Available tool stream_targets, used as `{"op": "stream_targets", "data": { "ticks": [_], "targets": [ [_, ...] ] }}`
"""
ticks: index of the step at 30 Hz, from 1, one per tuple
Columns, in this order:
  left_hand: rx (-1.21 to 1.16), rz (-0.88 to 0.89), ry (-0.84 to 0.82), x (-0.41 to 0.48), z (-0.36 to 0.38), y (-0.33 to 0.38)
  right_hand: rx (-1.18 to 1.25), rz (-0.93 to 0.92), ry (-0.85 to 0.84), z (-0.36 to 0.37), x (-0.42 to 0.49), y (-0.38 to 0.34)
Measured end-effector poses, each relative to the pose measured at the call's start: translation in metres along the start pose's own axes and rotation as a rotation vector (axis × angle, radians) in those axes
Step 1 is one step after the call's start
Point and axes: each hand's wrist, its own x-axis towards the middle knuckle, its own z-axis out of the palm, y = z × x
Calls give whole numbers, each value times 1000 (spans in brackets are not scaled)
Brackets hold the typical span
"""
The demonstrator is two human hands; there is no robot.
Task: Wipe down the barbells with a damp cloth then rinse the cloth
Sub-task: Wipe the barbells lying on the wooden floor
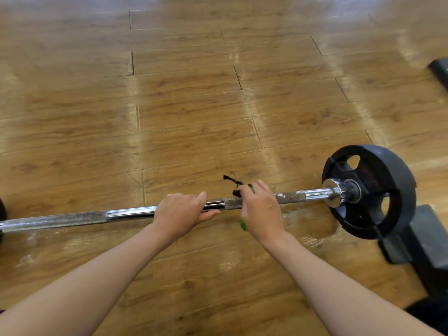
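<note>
You are in the first part of the task, the wiping, and I judge it is not near the end. The bar [131, 213] lies across the floor [194, 105] in front of you, with a black plate [392, 170] on its right end, which sits beside a dark block [426, 238]. Your right hand [263, 212] has the cloth [243, 225] on the rough grey section of the bar, between the middle and the plate. This section shows white spots to the right of your hand, so I think it needs more wiping. Which parts are already clean, I cannot tell. The left rough section, the plate and any other barbell are probably left to do, and the rinsing is not yet done; no water or sink is in view. Your left hand [184, 209] grips the smooth chrome part just beside the right hand: its fingers [202, 196] are curled over the top of the bar and the thumb comes round from below. The fingers [263, 186] of the right hand are bent over the cloth and hold it against the bar. The cloth is mostly hidden under this hand; only a green bit shows below the palm and a dark strand near the fingertips.
</note>
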Motion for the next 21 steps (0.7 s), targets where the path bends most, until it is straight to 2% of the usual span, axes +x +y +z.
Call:
{"op": "stream_targets", "data": {
  "ticks": [2,4,5,7,10,12,14,17,19,21],
  "targets": [
    [-6,-4,4,0,0,1,-15,187,-67,-8,16,-7],
    [2,-6,9,0,0,1,-4,230,-204,-7,27,-31],
    [5,-1,11,1,0,1,21,192,-228,-2,27,-42],
    [2,6,8,2,0,2,84,86,-156,8,15,-54],
    [16,-3,10,2,-1,2,88,-130,-78,9,-2,-28],
    [25,-7,8,1,-3,4,32,-174,-50,0,-6,-3],
    [25,-14,3,0,-5,5,8,-91,-6,-9,-7,18],
    [17,-22,6,1,-5,5,4,60,-36,-17,-1,35],
    [11,-27,-3,2,-4,4,60,170,-47,-13,11,26],
    [13,-31,-10,3,-3,3,83,172,-55,-1,17,1]
  ]
}}
